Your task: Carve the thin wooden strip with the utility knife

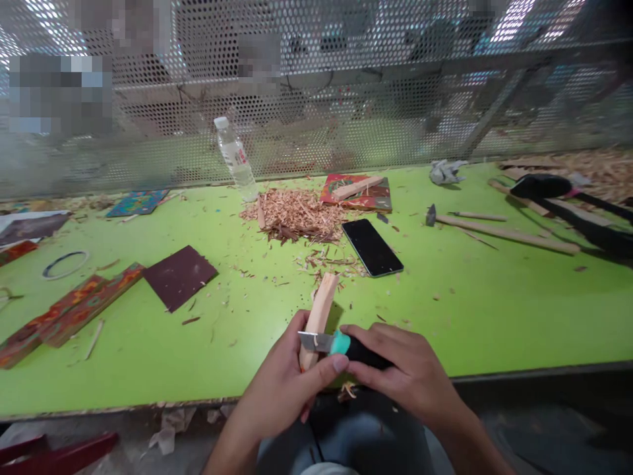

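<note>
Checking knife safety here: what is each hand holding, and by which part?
Left hand holds the wooden stick by its lower end; right hand holds the knife by its black handle.

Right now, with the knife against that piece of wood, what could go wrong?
1. The left hand has its thumb pressed right by the blade of the knife; a slip could cut it.
2. The wood piece seems gripped by that hand alone, so it might twist as the right hand pushes.
3. More shavings may scatter onto the phone nearby.
</note>
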Demonstrator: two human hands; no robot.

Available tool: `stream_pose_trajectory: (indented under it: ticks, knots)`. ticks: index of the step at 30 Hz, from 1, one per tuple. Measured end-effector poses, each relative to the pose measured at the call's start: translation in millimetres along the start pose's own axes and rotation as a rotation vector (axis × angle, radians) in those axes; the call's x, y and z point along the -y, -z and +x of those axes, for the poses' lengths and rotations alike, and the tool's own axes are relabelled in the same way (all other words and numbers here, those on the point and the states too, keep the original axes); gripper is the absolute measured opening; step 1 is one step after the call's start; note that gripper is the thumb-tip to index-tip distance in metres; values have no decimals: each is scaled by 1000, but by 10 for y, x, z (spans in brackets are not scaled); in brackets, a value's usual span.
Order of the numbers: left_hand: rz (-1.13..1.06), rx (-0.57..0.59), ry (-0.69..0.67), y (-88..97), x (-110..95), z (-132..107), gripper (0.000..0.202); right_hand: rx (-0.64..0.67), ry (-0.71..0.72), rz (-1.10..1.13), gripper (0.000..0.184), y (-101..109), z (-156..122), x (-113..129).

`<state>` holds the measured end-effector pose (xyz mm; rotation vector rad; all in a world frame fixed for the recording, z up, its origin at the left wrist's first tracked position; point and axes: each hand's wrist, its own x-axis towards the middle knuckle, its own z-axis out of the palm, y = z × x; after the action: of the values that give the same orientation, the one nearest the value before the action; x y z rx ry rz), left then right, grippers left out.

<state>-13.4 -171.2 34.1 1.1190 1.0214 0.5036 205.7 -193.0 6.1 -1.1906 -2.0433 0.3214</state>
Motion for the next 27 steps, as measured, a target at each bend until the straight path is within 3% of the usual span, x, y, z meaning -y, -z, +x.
stream_pose_trajectory:
  ticks: [4, 11, 27]
  knots:
    - [-1, -74, -3, -37, -18, -13, 72, -3, -13, 4, 36, 15, 6, 5]
    - [-91, 48, -19, 37, 5, 16, 74, 40, 46, 30, 37, 18, 22, 0]
    - [32, -73, -52, -11, 24, 28, 55, 0, 19, -114, 47, 2, -18, -14]
